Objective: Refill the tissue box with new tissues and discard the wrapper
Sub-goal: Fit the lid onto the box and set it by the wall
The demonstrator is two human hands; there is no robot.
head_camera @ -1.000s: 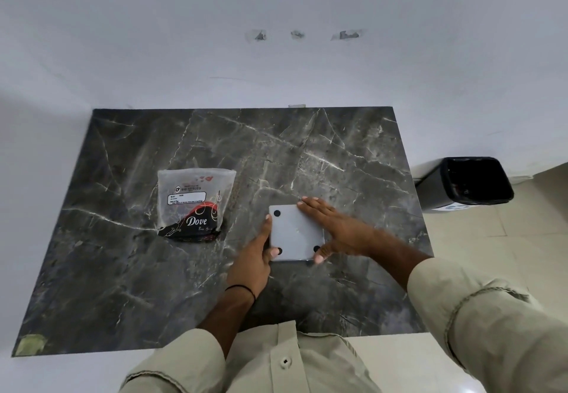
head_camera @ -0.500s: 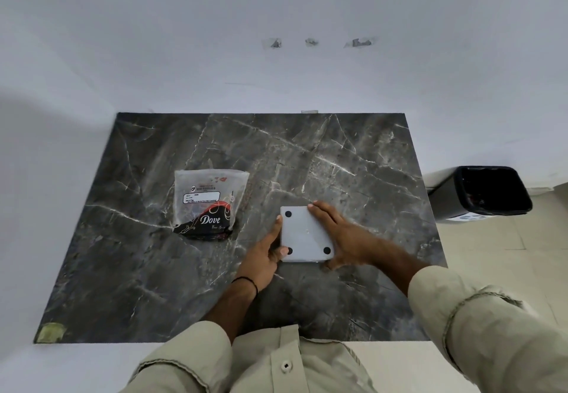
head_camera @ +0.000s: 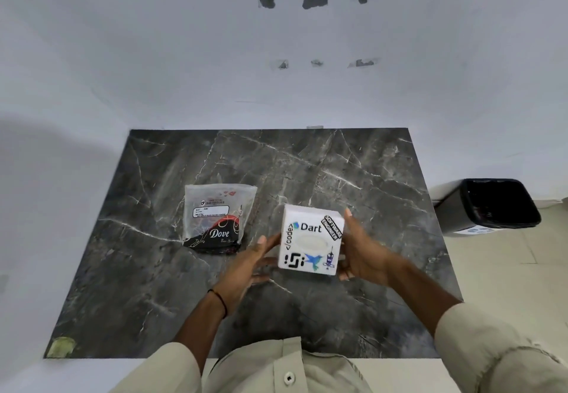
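Observation:
A white cube tissue box [head_camera: 310,240] covered in stickers faces me with its oval opening up, held above the dark marble table [head_camera: 353,171]. My right hand [head_camera: 364,252] grips its right side. My left hand [head_camera: 250,262] has fingers spread against the box's left side. A plastic pack of tissues [head_camera: 218,219], clear on top with a black and red "Dove" band, lies flat on the table to the left of the box, apart from both hands.
A black bin [head_camera: 491,205] with a dark liner stands on the floor beyond the table's right edge. The table's back edge meets a white wall. A yellowish patch [head_camera: 63,346] marks the front left corner.
The box was lying with its grey, four-footed base up under both hands; now it is turned over and lifted, with the stickered top facing me.

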